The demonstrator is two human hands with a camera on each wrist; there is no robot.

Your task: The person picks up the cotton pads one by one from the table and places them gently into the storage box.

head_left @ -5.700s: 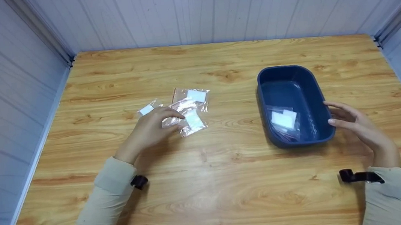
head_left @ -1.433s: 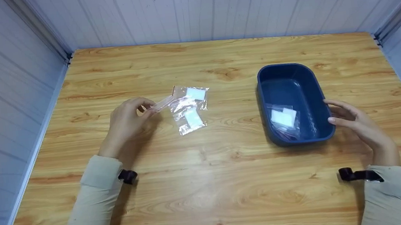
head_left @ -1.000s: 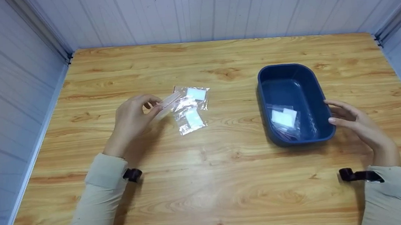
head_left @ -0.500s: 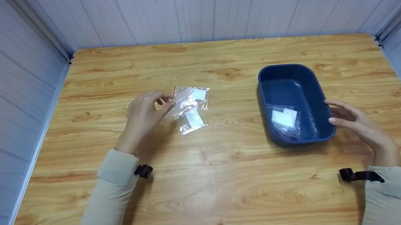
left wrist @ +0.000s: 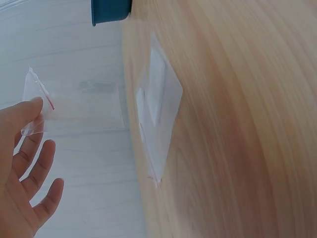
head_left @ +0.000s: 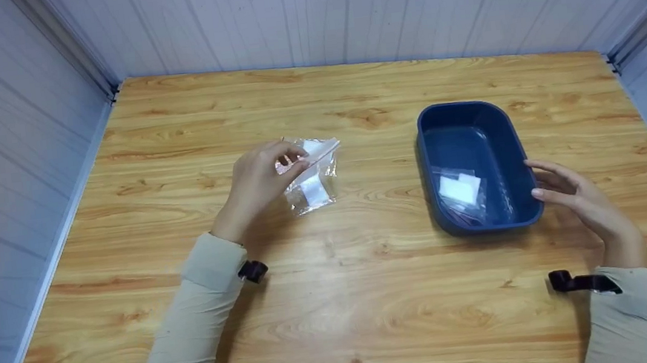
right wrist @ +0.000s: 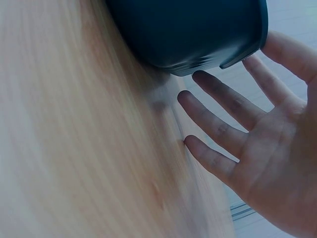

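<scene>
My left hand [head_left: 261, 173] pinches a clear zip bag [left wrist: 81, 106] by its red-lined top edge, between thumb and index finger. In the left wrist view the bag hangs down from the fingertips, the other fingers loosely bent. Under it on the table, two more clear zip bags [head_left: 314, 193] with white contents lie overlapping, partly hidden by the held bag and hand. My right hand [head_left: 582, 207] touches the right rim of a dark blue plastic bin [head_left: 481, 229] with thumb and index fingertips. Its other fingers are spread and nearly straight beside the bin's wall [right wrist: 193, 29].
Inside the bin, at its near left part, lie zip bags [head_left: 460, 190] with white contents. Bare wood tabletop [head_left: 385, 217] lies between the loose bags and the bin. Pale panel walls [head_left: 316, 12] border the table at the back and both sides.
The zip bag that lay leftmost on the table is now lifted in my left hand, which has carried it rightward over the other two. My right hand and the bin stay put.
</scene>
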